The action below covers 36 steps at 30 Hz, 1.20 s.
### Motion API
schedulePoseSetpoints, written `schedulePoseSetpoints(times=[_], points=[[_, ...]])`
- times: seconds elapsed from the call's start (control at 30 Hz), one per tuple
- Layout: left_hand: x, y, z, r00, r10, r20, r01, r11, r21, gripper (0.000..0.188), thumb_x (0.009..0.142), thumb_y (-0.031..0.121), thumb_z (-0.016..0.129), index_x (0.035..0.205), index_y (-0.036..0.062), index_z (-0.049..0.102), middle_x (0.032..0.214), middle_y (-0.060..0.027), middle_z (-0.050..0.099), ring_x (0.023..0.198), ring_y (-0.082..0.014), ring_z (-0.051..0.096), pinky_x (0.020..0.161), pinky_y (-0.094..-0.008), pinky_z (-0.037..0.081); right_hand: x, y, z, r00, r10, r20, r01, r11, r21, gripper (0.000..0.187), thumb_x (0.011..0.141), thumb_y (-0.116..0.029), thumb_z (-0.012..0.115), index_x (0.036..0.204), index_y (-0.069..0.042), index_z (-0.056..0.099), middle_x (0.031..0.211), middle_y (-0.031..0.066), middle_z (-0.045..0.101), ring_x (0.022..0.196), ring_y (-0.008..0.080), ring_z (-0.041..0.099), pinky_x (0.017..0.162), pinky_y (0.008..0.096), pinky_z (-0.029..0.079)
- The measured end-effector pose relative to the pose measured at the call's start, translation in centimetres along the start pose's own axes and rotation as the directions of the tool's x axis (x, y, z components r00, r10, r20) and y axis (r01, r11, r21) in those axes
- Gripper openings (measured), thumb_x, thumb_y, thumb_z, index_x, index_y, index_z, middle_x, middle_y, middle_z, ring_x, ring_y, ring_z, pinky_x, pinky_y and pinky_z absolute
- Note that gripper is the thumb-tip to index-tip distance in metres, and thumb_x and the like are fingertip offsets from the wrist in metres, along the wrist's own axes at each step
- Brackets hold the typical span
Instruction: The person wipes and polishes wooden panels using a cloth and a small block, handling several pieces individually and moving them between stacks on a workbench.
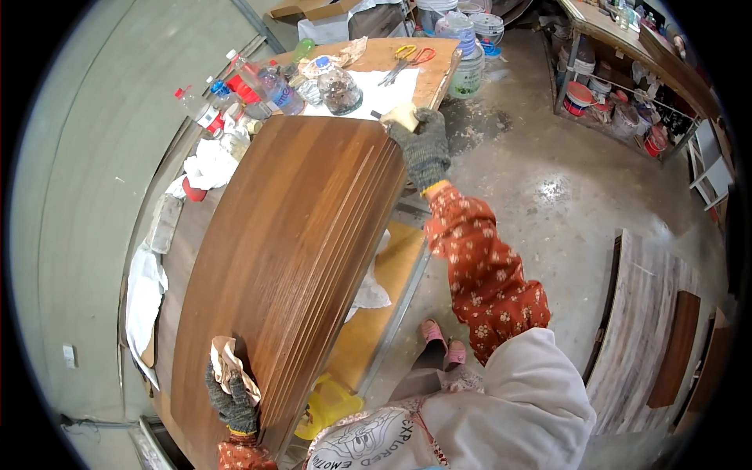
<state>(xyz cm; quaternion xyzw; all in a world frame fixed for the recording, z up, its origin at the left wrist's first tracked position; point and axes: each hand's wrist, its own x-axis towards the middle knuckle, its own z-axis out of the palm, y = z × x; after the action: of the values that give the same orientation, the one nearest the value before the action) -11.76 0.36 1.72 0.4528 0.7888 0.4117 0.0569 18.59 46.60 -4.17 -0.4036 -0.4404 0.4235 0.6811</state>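
A long brown wooden panel [290, 219] with a grooved right edge lies on the workbench before me. My left hand [233, 401], in a grey knitted glove, is on the panel's near left part, closed around a crumpled beige sheet [227, 359] of paper or cloth. At the panel's far right corner, my right hand [427, 147], gloved alike, grips a small cream-coloured piece [403, 117] with a dark tip beside it; its exact kind is unclear. Beyond that hand, yellow-handled scissors [402, 59] and red-handled scissors [421, 57] lie on white paper [384, 94].
Plastic bottles [286, 94] and a dark-filled jar [341, 90] crowd the bench's far left. White rags [211, 163] lie along its left side. Stacked buckets [468, 70] stand past the far end. Boards [646, 329] rest at the right; a yellow bag [333, 406] hangs below the panel.
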Motion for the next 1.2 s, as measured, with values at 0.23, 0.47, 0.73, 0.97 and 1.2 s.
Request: schedulePoseSetpoints(times=[0.23,0.47,0.73,0.97,1.2], points=[[1.4,1.9,0.4,0.995,0.037,0.096,-0.03,0.997,-0.072,0.049,0.094,0.027,0.054,0.134,0.0012,0.04,0.131,-0.0138,0.05,0.116,-0.0237,0.052,0.097,-0.0352,0.043,-21.2,-4.5,1.0,0.77,-0.395,0.501,0.454,0.891,0.003,0.06,0.067,-0.029,0.082,0.115,-0.011,0.051,0.117,0.0115,0.056,0.11,0.0295,0.055,0.092,0.0425,0.046],[0.0,-1.4,-0.6,0.997,0.068,0.031,-0.07,0.995,0.069,0.053,0.093,0.028,0.056,0.135,0.0016,0.039,0.132,-0.0139,0.05,0.116,-0.0234,0.052,0.097,-0.0355,0.042,-15.1,-3.8,-0.1,0.673,-0.455,0.583,0.726,0.556,-0.404,0.068,0.072,-0.04,0.076,0.126,-0.007,0.051,0.117,0.0116,0.057,0.097,0.0298,0.059,0.082,0.0418,0.049],[-0.1,-1.0,-1.0,0.992,0.121,-0.047,-0.108,0.97,0.219,0.047,0.09,0.025,0.06,0.127,-0.0015,0.047,0.12,-0.0166,0.057,0.111,-0.0261,0.055,0.096,-0.0374,0.041,-2.1,-3.1,0.0,0.891,-0.297,0.342,0.444,0.722,-0.531,0.078,0.075,-0.039,0.076,0.135,-0.002,0.042,0.116,0.0176,0.054,0.107,0.0294,0.054,0.093,0.0399,0.046],[1.0,0.5,0.5,0.985,0.17,-0.032,-0.163,0.976,0.144,0.04,0.092,0.019,0.057,0.125,-0.0003,0.047,0.112,-0.0098,0.057,0.101,-0.0194,0.055,0.089,-0.0332,0.044,-33.2,-7.9,3.1,0.579,-0.216,0.786,0.21,0.971,0.112,0.066,0.067,-0.029,0.073,0.126,-0.01,0.051,0.124,0.0117,0.051,0.118,0.0291,0.046,0.103,0.047,0.034],[0.2,0.5,-0.5,0.983,0.154,-0.101,-0.156,0.988,-0.012,0.042,0.092,0.028,0.058,0.122,-0.0001,0.049,0.108,-0.0144,0.059,0.101,-0.0228,0.056,0.087,-0.0363,0.045,-35.7,-10.8,2.9,0.708,-0.262,0.656,0.457,0.878,-0.143,0.06,0.077,-0.029,0.067,0.128,-0.004,0.046,0.12,0.0176,0.051,0.111,0.031,0.05,0.095,0.0447,0.04]])
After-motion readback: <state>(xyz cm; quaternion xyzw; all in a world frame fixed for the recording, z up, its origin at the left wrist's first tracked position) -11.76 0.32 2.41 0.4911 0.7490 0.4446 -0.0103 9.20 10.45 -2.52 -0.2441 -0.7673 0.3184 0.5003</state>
